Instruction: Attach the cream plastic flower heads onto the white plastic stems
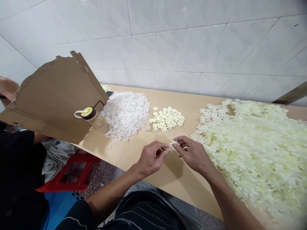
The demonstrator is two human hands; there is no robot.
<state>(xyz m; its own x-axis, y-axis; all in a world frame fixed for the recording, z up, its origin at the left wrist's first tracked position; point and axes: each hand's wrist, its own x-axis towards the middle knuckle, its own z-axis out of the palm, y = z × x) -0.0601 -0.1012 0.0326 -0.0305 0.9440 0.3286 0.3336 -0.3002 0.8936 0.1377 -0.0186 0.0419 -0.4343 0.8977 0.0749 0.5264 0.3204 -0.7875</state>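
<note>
My right hand [193, 154] pinches a small pale artificial flower [174, 142] between thumb and fingers. My left hand [151, 158] is closed in a pinch just to the left of that flower. Whatever sits between its fingertips is too small to make out. Both hands hover over the front of the table. Beyond them lies a small heap of pale yellow flowers [168, 118]. Left of that heap is a pile of thin white slivers [128, 111], with a small clear dish [145, 125] at its edge.
A far larger flower heap [259, 143] covers the right side of the table [134, 156]. On the left stand a yellow-lidded bottle [98, 121] and an upright cardboard sheet [57, 95]. Another person sits behind the cardboard, near a red stool [81, 179]. A tiled wall [168, 48] backs the table.
</note>
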